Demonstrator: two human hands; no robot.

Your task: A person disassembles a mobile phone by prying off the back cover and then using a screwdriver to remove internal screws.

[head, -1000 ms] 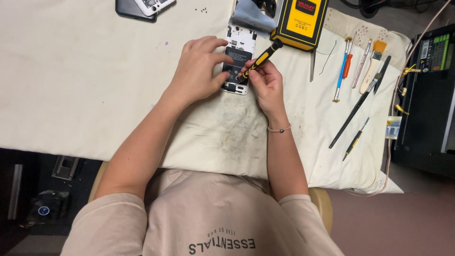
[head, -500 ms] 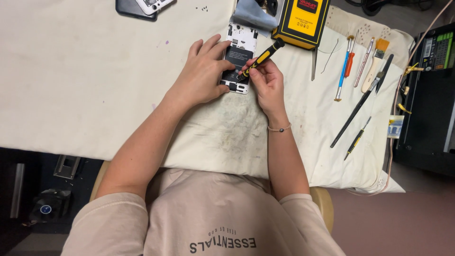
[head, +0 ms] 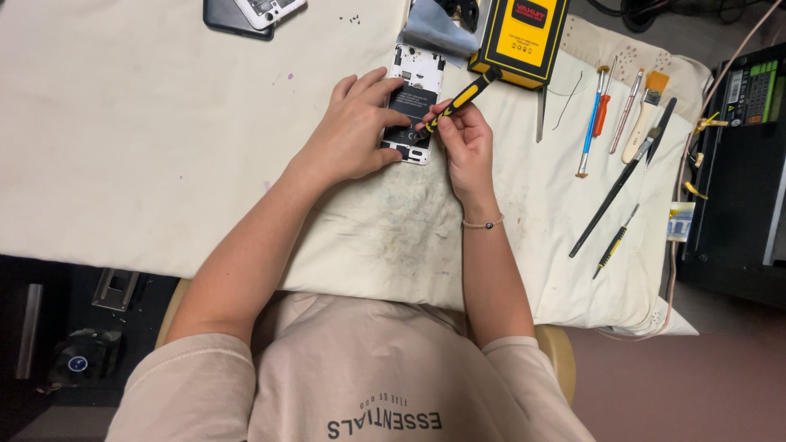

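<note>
An opened phone (head: 416, 78) with its back cover off lies on the cream cloth-covered table (head: 164, 131), its black battery showing. My left hand (head: 356, 131) rests on the phone's left side and holds it steady with spread fingers. My right hand (head: 465, 143) grips a yellow-and-black screwdriver (head: 458, 100), whose tip touches the lower part of the phone.
A yellow and black box (head: 524, 37) stands just beyond the phone. Several tools (head: 610, 115), a brush (head: 643, 115) and a long black rod (head: 618, 192) lie to the right. Another phone (head: 246, 12) lies at the far edge. Dark equipment (head: 749, 147) stands off the table's right side.
Almost nothing differs. My hands stay on the phone and the screwdriver tip stays at the same spot; only slight finger shifts.
</note>
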